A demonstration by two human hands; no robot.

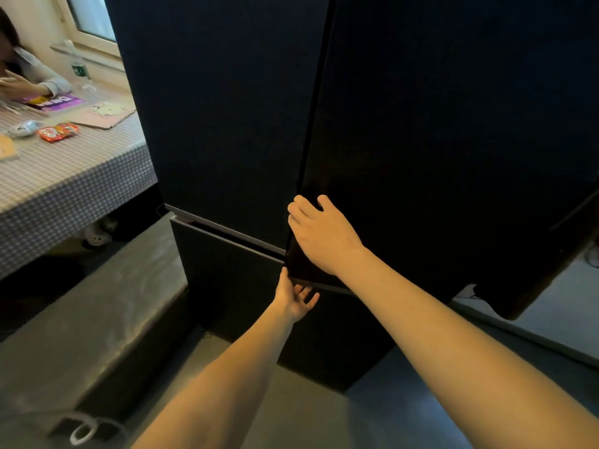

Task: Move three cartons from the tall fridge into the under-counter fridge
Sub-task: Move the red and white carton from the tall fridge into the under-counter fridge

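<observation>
Tall fridge (227,108) fills the middle and right of the view: dark, two upper doors side by side, a lower section beneath them. No cartons visible; fridge interior not visible either.

Right upper door (453,124) stands slightly proud of the left upper door (220,118) along the centre seam. Right hand (319,233) lies on the inner edge of the right door near its bottom corner, fingers curled over the edge at the seam, palm against the door face. Fingertips are out of sight behind the edge.

Left hand (293,296) sits just below that same corner, palm up, fingers spread and loose, holding nothing. Thumb points up along the seam and appears to touch the door's lower corner; contact of the other fingers cannot be judged.

Lower section (233,270) of the fridge looks closed, a pale strip running along its top edge.

Left of the fridge: a table (74,186) with a checked cloth, bearing a red packet (58,131) and a purple booklet (55,102). Another person's sleeve (39,74) rests at the table's far end. A window (94,17) sits behind.
</observation>
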